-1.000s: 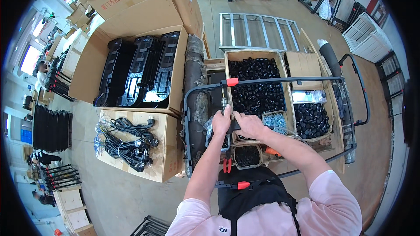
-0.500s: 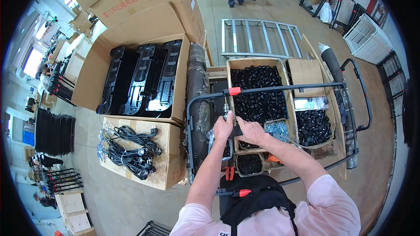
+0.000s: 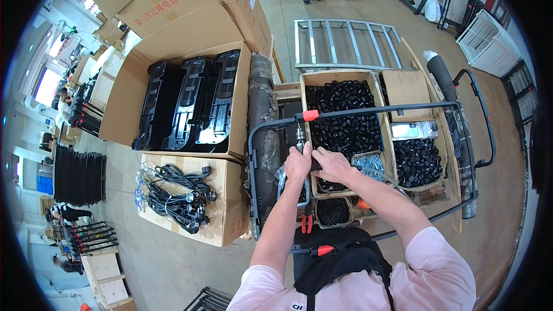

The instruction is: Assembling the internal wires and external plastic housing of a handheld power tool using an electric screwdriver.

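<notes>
My left hand (image 3: 298, 162) is closed round the front of a power drill (image 3: 300, 138) with a silver and brass-coloured chuck. Just to its right, my right hand (image 3: 333, 166) is wrapped round the drill's dark rear part, which the fingers mostly hide. The drill's tip points away from me, toward a red connector (image 3: 310, 115) on the far bar of a black tubular frame (image 3: 368, 113). Whether the tip touches the connector, I cannot tell. A second red connector (image 3: 325, 250) sits on the frame's near bar, close to my body.
Beyond the frame stand a box of black caps (image 3: 340, 101) and a box of black round parts (image 3: 416, 162). Silver screws (image 3: 370, 165) lie near my right wrist. Red-handled pliers (image 3: 307, 223) are by my left forearm. Coiled black cables (image 3: 175, 196) rest on a carton at left.
The view has shifted slightly. Both hands keep their grip on the drill, and its tip stays close to the far red connector.
</notes>
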A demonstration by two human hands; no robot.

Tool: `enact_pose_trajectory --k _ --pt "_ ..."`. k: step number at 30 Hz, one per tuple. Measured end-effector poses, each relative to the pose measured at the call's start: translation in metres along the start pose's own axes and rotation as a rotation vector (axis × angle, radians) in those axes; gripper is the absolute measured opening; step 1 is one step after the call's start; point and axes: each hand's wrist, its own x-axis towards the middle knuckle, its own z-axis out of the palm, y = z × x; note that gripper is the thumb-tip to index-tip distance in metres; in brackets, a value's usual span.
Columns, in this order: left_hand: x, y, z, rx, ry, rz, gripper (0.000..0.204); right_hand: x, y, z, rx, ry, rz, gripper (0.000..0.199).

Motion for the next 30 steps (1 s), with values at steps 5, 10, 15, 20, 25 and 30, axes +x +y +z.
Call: enact_pose_trajectory --k 5,10,15,20,25,30 --pt "-0.001 -0.001 -0.004 0.08 0.018 0.045 0.079 -0.004 -0.009 0.002 0.084 0.089 -0.004 0.049" --pt "-0.009 0.002 -0.012 0.185 0.037 0.092 0.076 -0.01 -0.007 0.006 0.101 0.076 0.008 0.05" --pt "-0.016 -0.003 -0.012 0.243 0.114 0.155 0.072 -0.015 -0.011 0.007 0.104 0.068 -0.002 0.051" --pt "-0.023 -0.003 -0.01 0.23 0.108 0.145 0.072 -0.02 -0.013 0.005 0.087 0.066 -0.003 0.05" --pt "-0.035 -0.008 -0.004 0.196 0.142 0.156 0.068 -0.031 -0.011 0.009 0.026 0.072 -0.033 0.052" --pt "-0.056 0.008 0.003 0.188 0.061 0.144 0.067 -0.053 -0.007 -0.01 -0.007 0.003 0.033 0.061"
